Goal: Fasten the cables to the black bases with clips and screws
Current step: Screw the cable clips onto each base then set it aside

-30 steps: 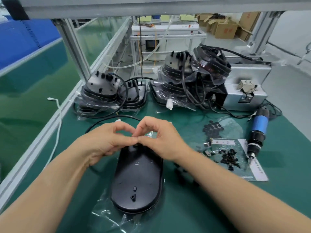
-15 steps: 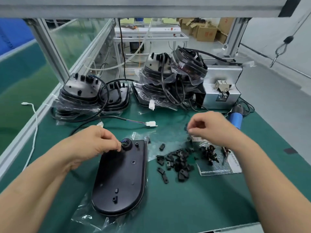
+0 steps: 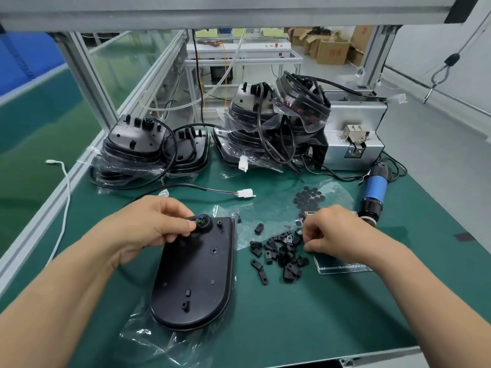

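Note:
A black oval base (image 3: 196, 272) lies on a plastic bag on the green mat. My left hand (image 3: 156, 224) pinches the black cable's round grommet (image 3: 204, 223) at the base's far end. The cable (image 3: 186, 185) arcs away behind that hand to a white connector (image 3: 245, 193). To the right of the base lies a pile of several small black clips (image 3: 281, 254). My right hand (image 3: 334, 235) has its fingers curled at the pile's right edge, touching clips. Whether it holds one is hidden.
A blue electric screwdriver (image 3: 374, 189) lies at the right, in front of a metal screw feeder (image 3: 356, 139). Bagged stacks of bases with cables stand at the back left (image 3: 138, 147) and back centre (image 3: 273, 128). Round black pads (image 3: 308, 196) lie on plastic film.
My right hand left the grommet, passed over the round pads and came down to the clip pile. My left hand stays on the grommet. The camera view shifted right.

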`<state>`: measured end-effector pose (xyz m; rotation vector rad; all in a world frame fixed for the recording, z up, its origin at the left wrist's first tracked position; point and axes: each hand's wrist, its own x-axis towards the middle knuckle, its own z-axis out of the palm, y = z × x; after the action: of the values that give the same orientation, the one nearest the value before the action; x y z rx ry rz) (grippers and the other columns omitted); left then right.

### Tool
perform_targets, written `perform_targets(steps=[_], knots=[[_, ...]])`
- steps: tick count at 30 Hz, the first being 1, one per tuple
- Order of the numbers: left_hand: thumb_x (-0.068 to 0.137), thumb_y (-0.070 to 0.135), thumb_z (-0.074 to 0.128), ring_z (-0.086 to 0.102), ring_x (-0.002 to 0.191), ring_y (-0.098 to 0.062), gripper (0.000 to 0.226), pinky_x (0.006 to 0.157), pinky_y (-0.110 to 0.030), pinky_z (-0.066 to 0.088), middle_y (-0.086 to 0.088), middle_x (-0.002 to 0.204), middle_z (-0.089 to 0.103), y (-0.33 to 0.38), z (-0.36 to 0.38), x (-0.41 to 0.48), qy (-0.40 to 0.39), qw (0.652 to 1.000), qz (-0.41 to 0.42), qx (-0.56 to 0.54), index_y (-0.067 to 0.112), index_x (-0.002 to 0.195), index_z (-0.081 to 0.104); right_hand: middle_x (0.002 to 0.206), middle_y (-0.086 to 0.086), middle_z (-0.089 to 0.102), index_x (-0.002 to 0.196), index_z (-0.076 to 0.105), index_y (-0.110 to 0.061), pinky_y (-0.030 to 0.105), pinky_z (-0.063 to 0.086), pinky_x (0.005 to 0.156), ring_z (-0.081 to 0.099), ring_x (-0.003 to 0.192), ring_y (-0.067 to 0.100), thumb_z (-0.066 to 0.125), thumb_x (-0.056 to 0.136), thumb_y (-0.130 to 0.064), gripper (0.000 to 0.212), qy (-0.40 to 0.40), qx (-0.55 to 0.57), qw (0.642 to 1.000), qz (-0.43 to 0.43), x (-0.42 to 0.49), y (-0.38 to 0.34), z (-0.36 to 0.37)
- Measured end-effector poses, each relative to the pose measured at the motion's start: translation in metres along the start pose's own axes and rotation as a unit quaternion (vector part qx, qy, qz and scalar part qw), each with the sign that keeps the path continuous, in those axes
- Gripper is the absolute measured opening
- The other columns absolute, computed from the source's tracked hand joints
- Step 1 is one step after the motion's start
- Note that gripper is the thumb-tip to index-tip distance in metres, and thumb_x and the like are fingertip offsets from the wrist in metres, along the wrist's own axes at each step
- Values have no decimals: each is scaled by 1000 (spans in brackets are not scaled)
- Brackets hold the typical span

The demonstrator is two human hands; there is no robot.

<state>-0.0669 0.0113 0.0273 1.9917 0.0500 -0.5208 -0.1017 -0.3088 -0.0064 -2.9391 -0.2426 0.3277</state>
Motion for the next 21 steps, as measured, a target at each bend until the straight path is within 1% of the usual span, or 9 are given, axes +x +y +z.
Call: perform_targets(steps=[3, 4, 6, 7, 10, 12, 14, 16, 21], knots=[[79, -4, 71, 46, 48, -7, 13, 38, -12, 27, -8, 70, 64, 0, -2, 0, 34, 998, 38, -33, 7, 83, 68, 79, -14, 61, 88, 66, -28, 17, 31, 54, 53, 81, 11, 71, 85, -24, 7, 15, -37, 999, -10, -2, -3, -1], [79, -5, 70, 47, 49, -7, 13, 38, -12, 28, -9, 70, 65, 0, -3, 0, 33, 998, 40, -35, 7, 81, 69, 79, -14, 64, 85, 66, -27, 20, 37, 59, 56, 80, 10, 72, 84, -21, 9, 36, -8, 999, -18, -3, -2, -4], [80, -5, 69, 48, 49, -8, 12, 38, -13, 27, -11, 72, 68, 1, -5, 0, 19, 999, 32, -38, 7, 81, 68, 73, -9, 70, 78, 67, -24, 21, 49, 68, 64, 73, 9, 76, 82, -12, 16, 100, 150, 983, -29, -2, -8, -14], [80, -5, 68, 49, 50, -8, 11, 38, -14, 26, -12, 73, 70, 0, -6, 0, 10, 999, 27, -43, 6, 81, 68, 70, -4, 72, 77, 68, -22, 22, 54, 69, 68, 69, 10, 77, 81, -7, 18, 125, 260, 957, -37, -1, -15, -18], [82, -5, 66, 50, 50, -9, 11, 38, -14, 24, -16, 77, 71, -1, -7, 0, -8, 998, 20, -58, 6, 82, 67, 70, 9, 73, 78, 67, -8, 23, 57, 63, 71, 65, 17, 75, 81, 7, 17, 133, 544, 824, -93, 9, -55, -22], [82, -7, 64, 51, 50, -9, 12, 37, -14, 26, -16, 77, 71, -2, -7, 0, -12, 997, 19, -70, 5, 83, 68, 69, 8, 71, 81, 66, -6, 20, 56, 62, 71, 66, 17, 72, 81, 11, 18, 100, 633, 760, -110, 21, -89, -13], [81, -10, 62, 52, 50, -9, 15, 37, -14, 28, -15, 74, 71, -3, -8, -1, -14, 996, 19, -81, 4, 83, 68, 69, 7, 69, 83, 65, -5, 18, 55, 61, 70, 64, 15, 70, 82, 14, 19, 57, 671, 731, -114, 31, -118, -3], [81, -12, 61, 52, 49, -8, 18, 37, -14, 28, -12, 69, 69, -3, -9, -2, -16, 996, 22, -84, 5, 82, 67, 71, 9, 69, 84, 64, -4, 18, 54, 60, 70, 63, 13, 69, 82, 15, 20, 34, 678, 726, -113, 37, -138, 6], [80, -13, 61, 51, 48, -8, 17, 37, -15, 28, -9, 66, 66, -2, -10, -1, -5, 997, 28, -66, 2, 84, 67, 75, 14, 68, 84, 66, -5, 19, 53, 61, 66, 69, 21, 72, 82, 11, 18, 60, 621, 774, -107, 45, -151, 12]])
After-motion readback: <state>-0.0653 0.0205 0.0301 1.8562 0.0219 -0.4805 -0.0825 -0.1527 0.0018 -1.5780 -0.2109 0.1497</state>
